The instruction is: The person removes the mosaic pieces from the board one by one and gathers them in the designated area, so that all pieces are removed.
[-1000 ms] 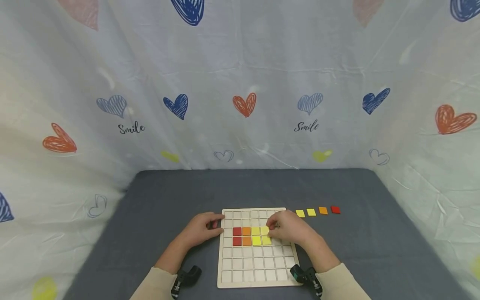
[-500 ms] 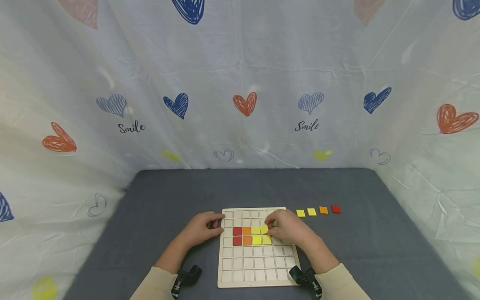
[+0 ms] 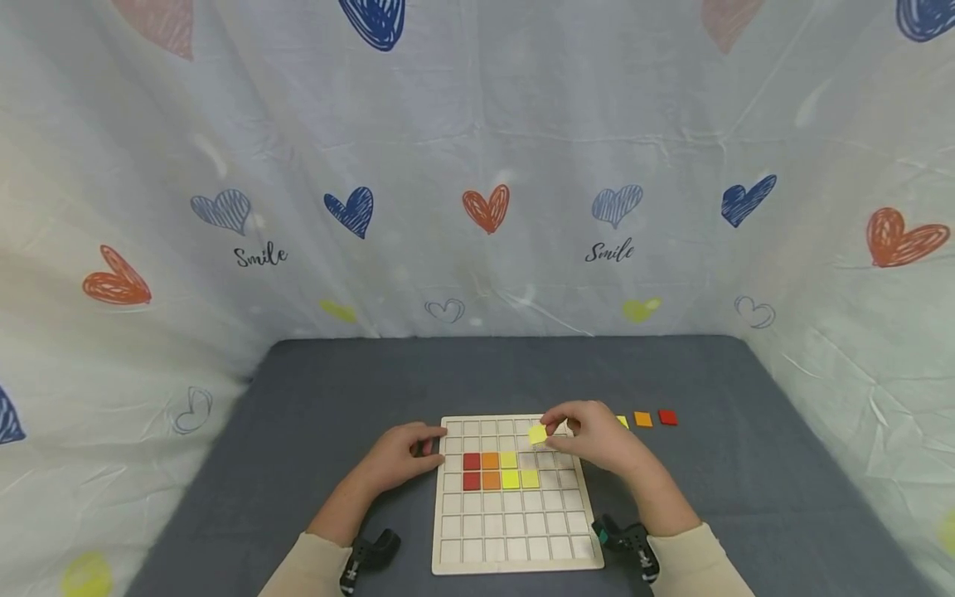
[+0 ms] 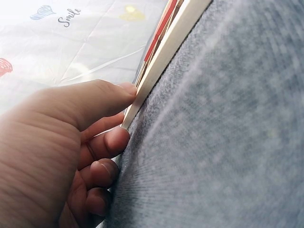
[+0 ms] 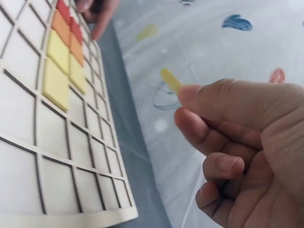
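A pale wooden grid board lies on the table, with two rows of red, orange and yellow tiles in its cells. My left hand touches the board's left edge, thumb on the rim and index fingertip at the far corner, the other fingers loosely curled. Between thumb and index finger, my right hand pinches a yellow tile, raised over the upper right of the board. In the right wrist view the tile shows edge-on. The upper row's fourth cell is bare.
On the grey tabletop, right of the board, an orange tile, a red tile and a partly hidden yellow tile lie behind my right hand. A white curtain with printed hearts surrounds the table.
My right hand has lifted the yellow tile from the upper row's right end and moved it up and slightly right. My left hand has stayed at the board's edge.
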Motion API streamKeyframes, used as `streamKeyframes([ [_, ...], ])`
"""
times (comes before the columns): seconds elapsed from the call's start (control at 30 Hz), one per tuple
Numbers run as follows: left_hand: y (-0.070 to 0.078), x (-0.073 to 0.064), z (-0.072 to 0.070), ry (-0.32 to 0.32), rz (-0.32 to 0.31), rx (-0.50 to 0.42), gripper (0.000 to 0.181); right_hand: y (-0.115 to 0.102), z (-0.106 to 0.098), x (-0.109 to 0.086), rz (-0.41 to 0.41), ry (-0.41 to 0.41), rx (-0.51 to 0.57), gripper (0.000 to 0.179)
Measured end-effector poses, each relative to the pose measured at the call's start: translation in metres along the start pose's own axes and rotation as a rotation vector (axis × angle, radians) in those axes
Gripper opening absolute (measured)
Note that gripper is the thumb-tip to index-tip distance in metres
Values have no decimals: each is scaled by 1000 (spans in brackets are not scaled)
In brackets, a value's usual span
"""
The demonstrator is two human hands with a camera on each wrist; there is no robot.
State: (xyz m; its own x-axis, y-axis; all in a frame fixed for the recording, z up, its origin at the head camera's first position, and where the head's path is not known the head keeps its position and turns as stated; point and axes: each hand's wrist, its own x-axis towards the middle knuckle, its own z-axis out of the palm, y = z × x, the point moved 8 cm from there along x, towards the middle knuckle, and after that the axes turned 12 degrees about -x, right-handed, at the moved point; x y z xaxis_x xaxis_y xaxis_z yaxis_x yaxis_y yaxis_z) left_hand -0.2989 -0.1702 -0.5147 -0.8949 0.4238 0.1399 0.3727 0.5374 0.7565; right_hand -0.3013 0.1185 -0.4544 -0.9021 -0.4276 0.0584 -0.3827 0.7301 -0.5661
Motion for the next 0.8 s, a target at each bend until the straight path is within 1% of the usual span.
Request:
streamKeyframes([
  [0.13,2,0,0,-2,8,-1,41,5,-17,-5,8,42,70,19],
  [0.23,3,-1,0,-5,13,-12,41,10,-31,-10,16,77,88,19],
  [0.4,3,-1,0,-5,19,-24,42,21,-53,-18,34,141,91,22],
  [0.6,2,-1,0,-2,19,-19,42,39,-75,-29,89,212,90,27],
  [0.7,1,-1,0,-1,19,-21,41,50,-82,-33,106,219,110,29],
  [0.8,1,-1,0,2,18,-24,41,60,-86,-37,124,203,131,31],
])
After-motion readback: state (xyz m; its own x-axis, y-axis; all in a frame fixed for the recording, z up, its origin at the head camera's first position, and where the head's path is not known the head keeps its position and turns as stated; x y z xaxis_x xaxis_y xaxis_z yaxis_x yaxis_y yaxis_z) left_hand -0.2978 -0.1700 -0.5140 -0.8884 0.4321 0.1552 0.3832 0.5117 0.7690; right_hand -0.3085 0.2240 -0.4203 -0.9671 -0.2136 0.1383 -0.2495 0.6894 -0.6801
